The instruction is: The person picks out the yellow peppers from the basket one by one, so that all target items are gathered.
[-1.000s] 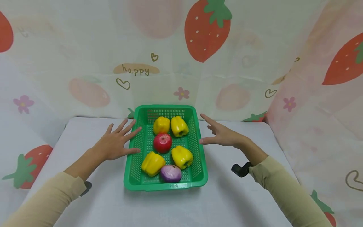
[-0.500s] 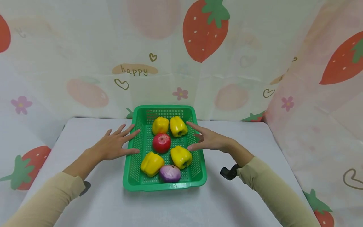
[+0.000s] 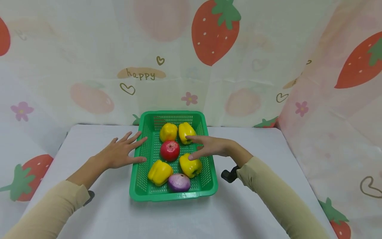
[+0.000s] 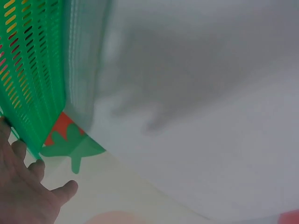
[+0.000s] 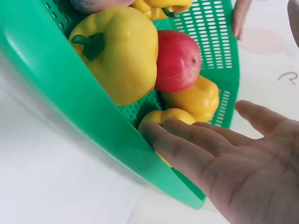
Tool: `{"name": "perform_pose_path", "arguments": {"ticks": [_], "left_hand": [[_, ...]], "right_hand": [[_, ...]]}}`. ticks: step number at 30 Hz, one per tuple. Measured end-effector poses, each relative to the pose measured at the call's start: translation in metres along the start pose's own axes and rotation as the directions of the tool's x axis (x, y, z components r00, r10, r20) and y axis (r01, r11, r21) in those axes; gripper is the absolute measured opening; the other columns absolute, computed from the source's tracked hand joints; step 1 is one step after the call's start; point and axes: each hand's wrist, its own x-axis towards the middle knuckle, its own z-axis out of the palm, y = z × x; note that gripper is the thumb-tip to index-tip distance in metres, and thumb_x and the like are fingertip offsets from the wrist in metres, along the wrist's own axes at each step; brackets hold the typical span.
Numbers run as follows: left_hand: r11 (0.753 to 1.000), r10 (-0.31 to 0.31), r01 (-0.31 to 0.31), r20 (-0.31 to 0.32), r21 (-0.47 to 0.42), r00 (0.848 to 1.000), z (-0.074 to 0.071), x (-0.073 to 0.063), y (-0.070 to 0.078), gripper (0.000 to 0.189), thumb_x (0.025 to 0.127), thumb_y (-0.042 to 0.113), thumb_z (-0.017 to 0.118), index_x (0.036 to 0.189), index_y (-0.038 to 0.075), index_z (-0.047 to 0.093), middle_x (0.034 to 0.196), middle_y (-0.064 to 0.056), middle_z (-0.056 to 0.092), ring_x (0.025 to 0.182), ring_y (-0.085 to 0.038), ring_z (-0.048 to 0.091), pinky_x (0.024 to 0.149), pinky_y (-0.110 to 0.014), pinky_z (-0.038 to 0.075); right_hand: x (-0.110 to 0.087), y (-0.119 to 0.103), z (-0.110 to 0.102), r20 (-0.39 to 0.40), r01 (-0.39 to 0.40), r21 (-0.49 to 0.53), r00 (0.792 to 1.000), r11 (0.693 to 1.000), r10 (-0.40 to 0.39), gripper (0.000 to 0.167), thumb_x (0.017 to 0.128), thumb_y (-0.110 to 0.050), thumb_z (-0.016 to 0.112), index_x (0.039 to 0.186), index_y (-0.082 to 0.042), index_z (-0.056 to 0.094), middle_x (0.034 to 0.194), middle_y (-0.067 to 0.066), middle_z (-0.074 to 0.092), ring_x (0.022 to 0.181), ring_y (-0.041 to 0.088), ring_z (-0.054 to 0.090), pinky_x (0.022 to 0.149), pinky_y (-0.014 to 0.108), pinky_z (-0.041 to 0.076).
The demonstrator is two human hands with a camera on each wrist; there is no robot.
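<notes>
A green plastic basket stands on the white table, holding several yellow bell peppers, a round red fruit and a purple onion. My left hand, fingers spread, hovers over the basket's left rim and holds nothing. Across the right rim reaches my right hand, its fingers extended over the two right-hand peppers, the front right one near the thumb. In the right wrist view, that hand's fingers overlap a pepper beside the rim, and the palm is bare.
White cloth covers the table around the basket. Close behind the basket hangs a fabric backdrop with strawberry prints, which also runs along the right side. Small black devices are worn near both sleeve cuffs.
My right hand has moved left and slightly down, from outside the right rim to above the peppers. My left hand has barely moved, and the basket's contents lie as before.
</notes>
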Motion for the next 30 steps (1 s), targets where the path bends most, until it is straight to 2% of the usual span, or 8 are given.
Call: {"name": "perform_pose_path", "arguments": {"ticks": [4,12,20,30], "left_hand": [[1.000,0.002,-0.002,-0.003,0.006,1.000,-0.001,0.000,0.000,0.087,0.090,0.072,0.049,0.157,0.020,0.031,0.164,-0.014,0.019,0.147,-0.050,0.015,0.107,-0.077,0.017],[0.999,0.008,-0.008,-0.009,-0.038,1.000,0.001,0.000,-0.001,0.087,0.090,0.071,0.051,0.157,0.019,0.032,0.165,-0.014,0.018,0.147,-0.050,0.015,0.105,-0.078,0.018],[0.999,0.007,-0.007,-0.003,-0.036,1.000,0.003,0.001,-0.002,0.089,0.089,0.073,0.050,0.158,0.020,0.031,0.165,-0.014,0.017,0.147,-0.049,0.015,0.106,-0.077,0.019],[0.999,0.011,-0.012,-0.008,-0.045,1.000,0.002,0.000,-0.002,0.088,0.089,0.071,0.052,0.157,0.020,0.031,0.165,-0.015,0.018,0.147,-0.050,0.016,0.107,-0.076,0.019]], "right_hand": [[0.009,-0.002,0.004,0.028,-0.036,0.007,0.999,0.999,0.035,0.095,0.086,-0.040,0.076,0.160,-0.024,0.019,0.165,0.009,0.017,0.145,0.037,0.031,0.111,0.054,0.037],[0.025,0.000,0.015,0.075,-0.081,0.026,0.994,0.996,0.079,0.098,0.084,-0.035,0.080,0.160,-0.024,0.020,0.165,0.014,0.016,0.149,0.033,0.021,0.110,0.053,0.039],[0.035,0.005,0.011,0.060,-0.151,0.024,0.987,0.988,0.149,0.094,0.085,-0.027,0.079,0.160,-0.023,0.022,0.161,0.017,0.025,0.139,0.036,0.038,0.101,0.055,0.047],[0.044,0.003,0.015,0.062,-0.193,-0.003,0.979,0.981,0.193,0.090,0.083,-0.020,0.082,0.157,-0.023,0.031,0.159,0.015,0.031,0.143,0.033,0.034,0.105,0.055,0.044]]}}
